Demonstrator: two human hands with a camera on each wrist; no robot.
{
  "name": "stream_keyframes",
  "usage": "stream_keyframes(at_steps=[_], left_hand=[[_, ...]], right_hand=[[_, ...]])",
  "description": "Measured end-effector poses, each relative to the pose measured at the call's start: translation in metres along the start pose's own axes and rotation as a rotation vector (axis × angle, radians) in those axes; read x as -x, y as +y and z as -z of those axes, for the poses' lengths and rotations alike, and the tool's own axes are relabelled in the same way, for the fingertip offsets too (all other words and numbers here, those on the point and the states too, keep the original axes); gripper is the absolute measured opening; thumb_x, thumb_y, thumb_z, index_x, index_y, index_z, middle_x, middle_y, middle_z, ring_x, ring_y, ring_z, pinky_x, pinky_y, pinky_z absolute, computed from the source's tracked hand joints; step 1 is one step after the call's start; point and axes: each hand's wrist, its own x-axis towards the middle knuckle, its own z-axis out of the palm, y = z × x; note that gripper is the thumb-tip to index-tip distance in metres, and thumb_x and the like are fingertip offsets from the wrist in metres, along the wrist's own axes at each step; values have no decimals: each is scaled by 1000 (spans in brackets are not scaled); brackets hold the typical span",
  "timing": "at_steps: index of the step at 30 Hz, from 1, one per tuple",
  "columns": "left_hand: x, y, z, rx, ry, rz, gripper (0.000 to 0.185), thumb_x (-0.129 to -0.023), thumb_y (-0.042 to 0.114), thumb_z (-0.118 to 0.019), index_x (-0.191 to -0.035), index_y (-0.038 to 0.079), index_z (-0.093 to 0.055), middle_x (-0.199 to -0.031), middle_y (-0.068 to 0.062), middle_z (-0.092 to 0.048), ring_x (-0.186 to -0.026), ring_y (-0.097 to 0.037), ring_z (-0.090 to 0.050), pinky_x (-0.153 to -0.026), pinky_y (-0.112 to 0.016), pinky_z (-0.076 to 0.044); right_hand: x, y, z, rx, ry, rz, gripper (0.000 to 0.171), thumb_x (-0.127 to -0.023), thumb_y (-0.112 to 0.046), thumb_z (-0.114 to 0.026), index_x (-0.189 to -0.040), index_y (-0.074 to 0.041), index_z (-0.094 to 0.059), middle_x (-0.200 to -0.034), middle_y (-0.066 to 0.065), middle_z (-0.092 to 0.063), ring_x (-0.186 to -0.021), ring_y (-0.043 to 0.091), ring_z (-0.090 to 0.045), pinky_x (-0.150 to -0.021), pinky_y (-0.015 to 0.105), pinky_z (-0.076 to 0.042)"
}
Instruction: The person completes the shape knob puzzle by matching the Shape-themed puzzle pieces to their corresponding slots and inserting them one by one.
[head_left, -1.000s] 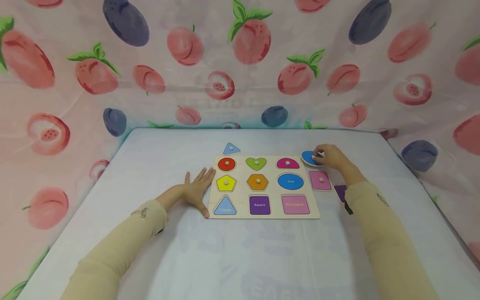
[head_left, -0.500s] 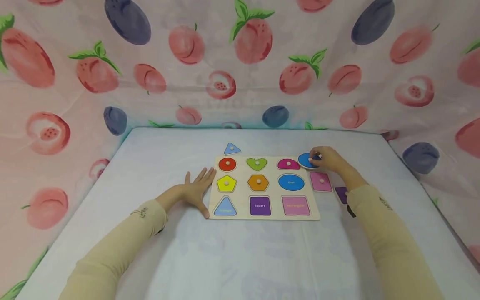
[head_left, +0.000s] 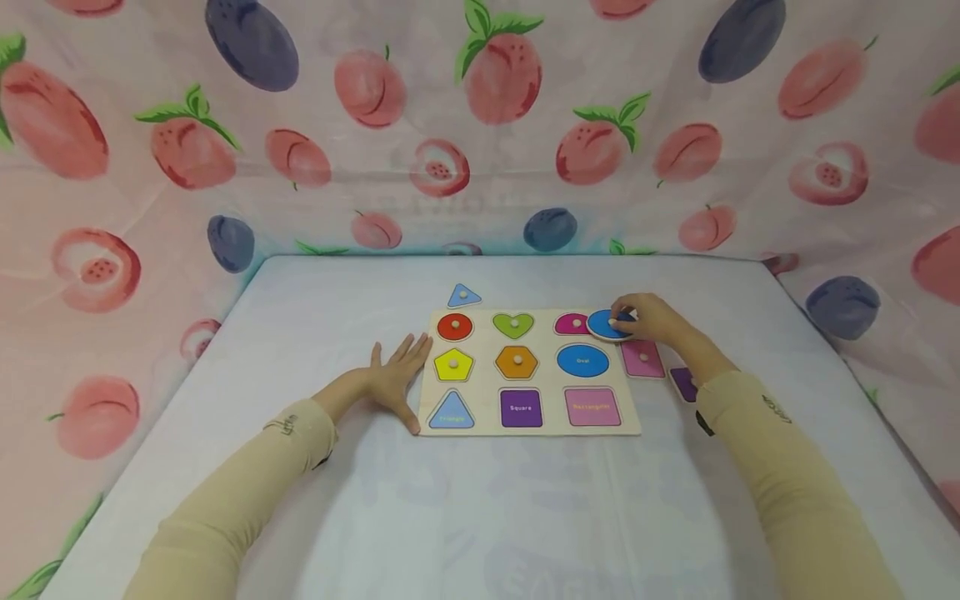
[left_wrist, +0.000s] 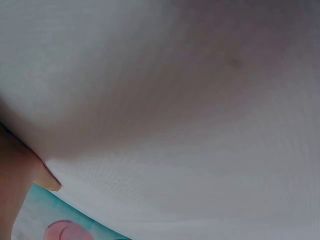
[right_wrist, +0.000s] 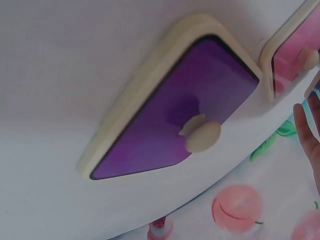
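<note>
Head view: blue oval held over the board's top right corner

Right hand (head_left: 654,321) pinches the blue oval piece (head_left: 606,324) by its knob, right of centre frame, overlapping the puzzle board (head_left: 529,423). Left hand (head_left: 395,379) lies flat, fingers spread, against the board's left edge

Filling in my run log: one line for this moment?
right hand: holds blue oval piece over puzzle board | left hand: flat beside board's left edge
</note>
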Motion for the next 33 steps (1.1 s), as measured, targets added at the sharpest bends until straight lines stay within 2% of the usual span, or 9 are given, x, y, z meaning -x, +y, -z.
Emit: stream_keyframes(at_steps=[7, 19, 23, 28, 33], left_hand=[[1, -1, 3, 9, 4, 4, 141, -59, 52, -84, -149, 6, 14, -156, -13, 22, -143, -33, 25, -102, -69, 20], [2, -5, 0, 17, 9, 9, 142, -58, 54, -84, -149, 6, 14, -156, -13, 22, -143, -33, 25, -102, -69, 20], [1, -5, 0, 25, 5, 1, 142, -58, 54, -84, -149, 6, 15, -156, -13, 22, -142, -34, 26, -102, -69, 20], [2, -2, 2, 24, 10, -2, 141, -59, 52, -84, -149, 6, 14, -156, -13, 21, -143, -34, 25, -102, -69, 20], [3, 1, 2, 22, 6, -6, 141, -59, 52, -84, -149, 6, 14, -156, -13, 22, -143, -33, 25, -103, -69, 20]], right_hand=[[1, -6, -5, 4, 19, 61, 16, -89, -13, -64, -97, 1, -64, -106, 24, -65, -104, 40, -57, -95, 54, -45], [5, -21, -9, -15, -40, -3, 21, -90, -18, -63, -105, -3, -63, -114, 23, -61, -109, 38, -54, -97, 54, -45], [8, -24, -9, -9, -61, 0, 22, -90, -19, -63, -106, -3, -62, -114, 24, -61, -110, 39, -54, -96, 53, -46], [11, -26, -10, -12, -59, 25, 19, -90, -18, -63, -103, -4, -62, -111, 23, -63, -108, 39, -55, -96, 54, -45], [15, -27, -14, -4, -28, 98, 15, -89, -16, -65, -97, -3, -63, -105, 19, -66, -104, 37, -58, -96, 55, -45]])
